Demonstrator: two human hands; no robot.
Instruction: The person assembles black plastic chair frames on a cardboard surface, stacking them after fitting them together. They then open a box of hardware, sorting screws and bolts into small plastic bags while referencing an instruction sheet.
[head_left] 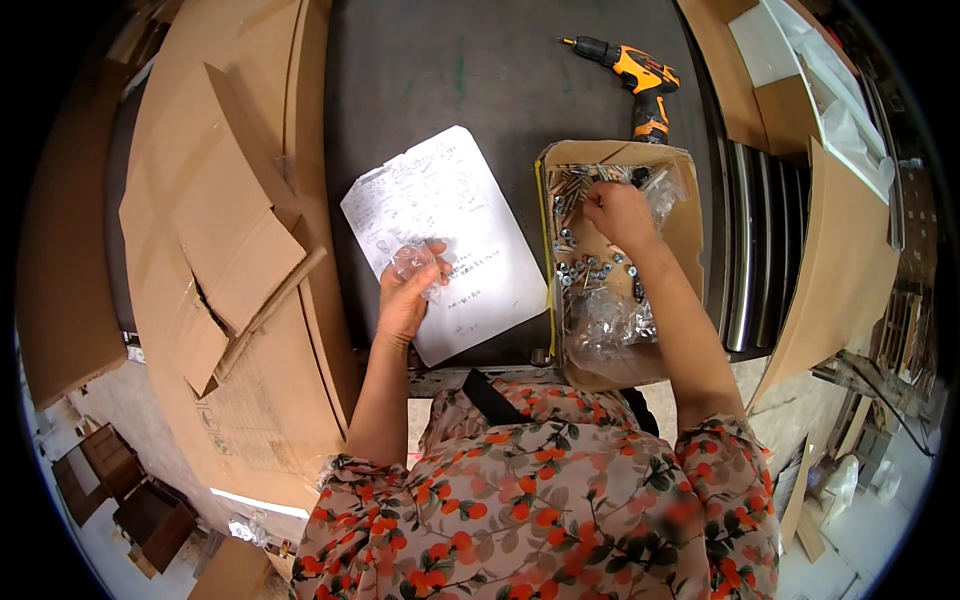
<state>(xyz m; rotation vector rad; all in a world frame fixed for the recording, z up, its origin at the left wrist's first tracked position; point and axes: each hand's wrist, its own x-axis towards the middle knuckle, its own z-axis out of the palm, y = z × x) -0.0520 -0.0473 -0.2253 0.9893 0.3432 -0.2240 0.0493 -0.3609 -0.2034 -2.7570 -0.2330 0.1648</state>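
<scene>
My left hand (405,300) is closed around a small clear plastic bag (412,260), above a white sheet of paper (470,200) with handwriting. To the right, an open cardboard box (682,265) holds loose hardware. My right hand (620,215) reaches into its far part with the fingertips curled together, beside a heap of thin wooden dowels and screws (572,185). What those fingers pinch, if anything, is hidden. Several round metal fittings (595,270) lie in the middle of the box. Crumpled clear plastic bags (605,325) fill its near end.
An orange and black cordless drill (640,75) lies on the dark table (450,60) beyond the box. Large cardboard sheets (240,200) stand along the left. Metal rollers (742,250) run along the right, with more cardboard (805,270) and white foam (800,60) past them.
</scene>
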